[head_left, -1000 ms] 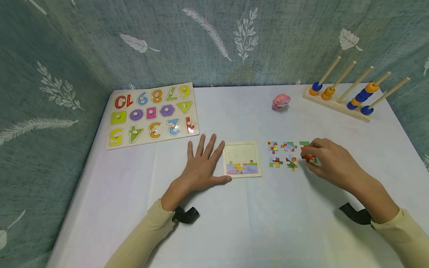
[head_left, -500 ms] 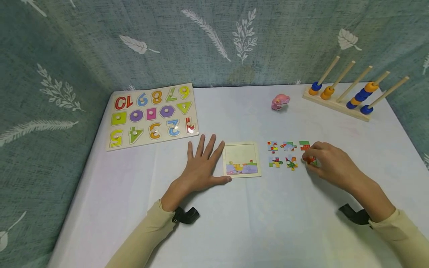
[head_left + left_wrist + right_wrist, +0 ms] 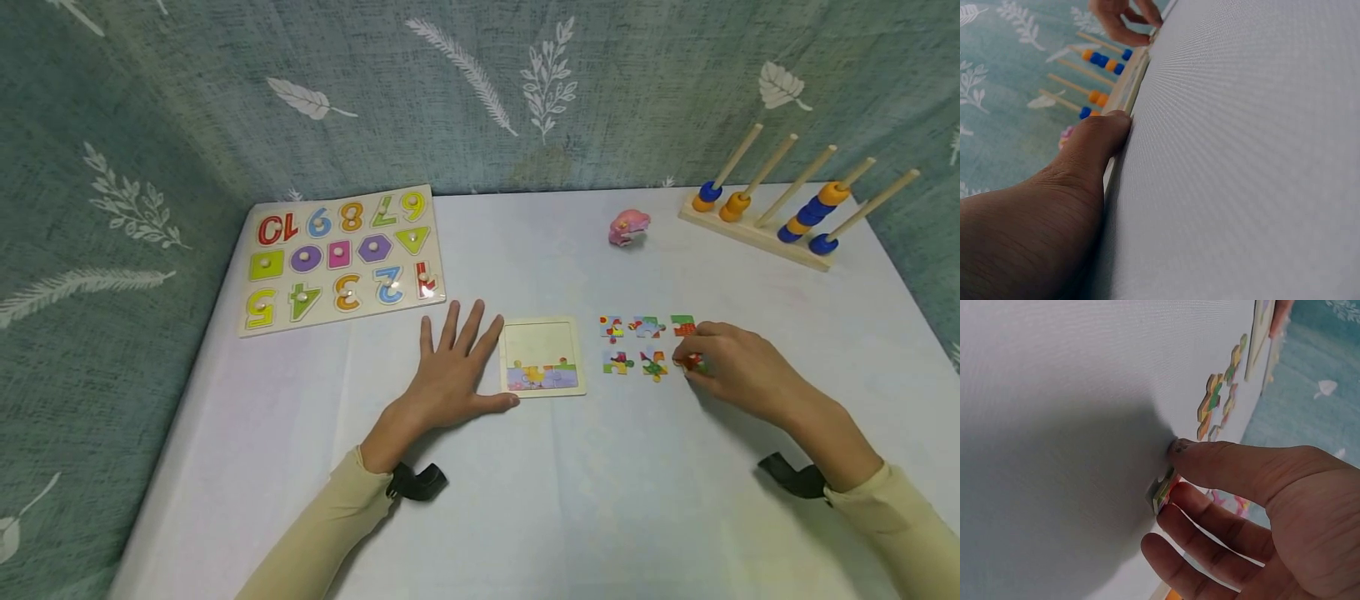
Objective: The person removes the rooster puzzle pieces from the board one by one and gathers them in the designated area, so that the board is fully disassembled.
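My left hand (image 3: 446, 379) lies spread on the white table, its thumb and index finger at the left edge of a small square wooden puzzle tray (image 3: 538, 320). Joined puzzle pieces (image 3: 542, 377) fill the bottom of the tray. In the left wrist view, the thumb (image 3: 1100, 134) is against the tray's edge. To the right, my right hand (image 3: 746, 371) pinches a red and green puzzle piece (image 3: 1165, 492) between thumb and fingertips, low over the table; the hand partly covers it from above. Loose puzzle pieces (image 3: 617, 363) lie in two rows just left of that hand.
At the back left lies a number-and-shape peg board (image 3: 341, 258). A pink toy figure (image 3: 628, 227) stands at the back, and a wooden peg stand (image 3: 757, 233) with blue and orange beads is at the back right. Grey-green leaf-patterned cloth (image 3: 480, 100) rises behind the table.
My right hand has shifted slightly toward me, uncovering more of the upper right loose piece, and its fingers have settled about the piece below. My left hand and the tray have stayed put.
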Motion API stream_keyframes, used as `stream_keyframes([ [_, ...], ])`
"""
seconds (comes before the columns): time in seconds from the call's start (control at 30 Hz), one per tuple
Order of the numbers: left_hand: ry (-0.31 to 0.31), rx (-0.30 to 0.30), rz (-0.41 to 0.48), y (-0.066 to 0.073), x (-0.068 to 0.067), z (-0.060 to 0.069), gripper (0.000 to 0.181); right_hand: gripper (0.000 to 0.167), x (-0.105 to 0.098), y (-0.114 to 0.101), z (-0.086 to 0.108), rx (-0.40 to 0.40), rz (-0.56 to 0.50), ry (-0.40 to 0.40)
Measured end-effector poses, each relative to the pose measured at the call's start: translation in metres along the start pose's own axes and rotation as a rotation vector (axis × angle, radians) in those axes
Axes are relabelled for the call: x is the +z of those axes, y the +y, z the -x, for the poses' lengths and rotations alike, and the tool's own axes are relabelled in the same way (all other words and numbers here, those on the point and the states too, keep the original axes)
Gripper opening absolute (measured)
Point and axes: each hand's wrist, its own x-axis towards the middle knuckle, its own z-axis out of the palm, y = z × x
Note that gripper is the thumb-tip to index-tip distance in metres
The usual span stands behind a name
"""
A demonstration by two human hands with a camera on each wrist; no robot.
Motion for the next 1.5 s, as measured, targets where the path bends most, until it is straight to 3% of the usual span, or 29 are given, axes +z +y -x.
stream_keyframes([
  [0.17,0.006,0.004,0.002,0.000,0.000,0.000,0.112,0.023,-0.001,-0.001,0.001,0.004,0.004,0.003],
  [0.43,0.019,0.011,0.013,0.000,0.000,0.000,0.112,0.022,-0.005,-0.007,0.002,-0.001,0.017,0.098],
  [0.83,0.013,0.007,0.003,0.000,0.001,0.000,0.112,0.025,-0.007,-0.026,-0.008,-0.041,-0.008,0.174],
  [1.23,0.009,0.001,-0.003,-0.001,-0.001,0.000,0.112,0.018,-0.001,-0.050,-0.034,-0.067,-0.031,0.109],
  [1.5,0.004,0.001,-0.007,-0.001,-0.001,0.001,0.112,0.017,0.006,-0.060,-0.049,-0.130,-0.044,0.106],
])
